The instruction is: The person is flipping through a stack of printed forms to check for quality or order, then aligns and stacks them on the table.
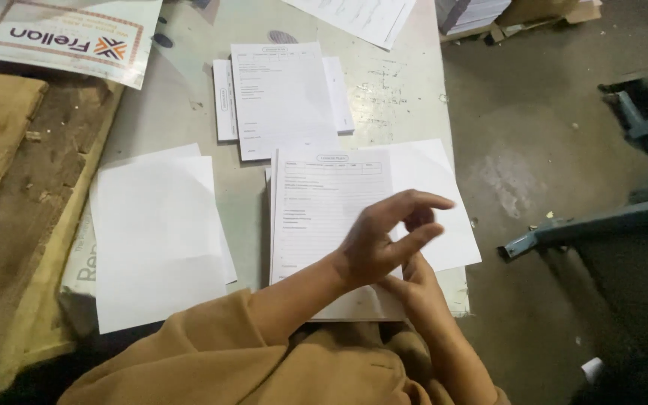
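A stack of printed forms (324,217) lies on the grey table (403,97) right in front of me. My left hand (380,244) hovers over its right half, thumb and fingers curled apart, with nothing visibly in them. My right hand (421,292) rests at the lower right corner of the stack, its fingertips hidden under my left hand. A blank white sheet (444,217) sticks out from under the stack on the right. Tan sleeves cover both my arms.
A second pile of printed forms (283,97) lies farther back. Blank white sheets (155,240) sit to the left on a wrapped paper ream (76,274). A poster (61,37) and a wooden board (24,187) are at the left. A blue metal frame (594,225) stands on the floor at the right.
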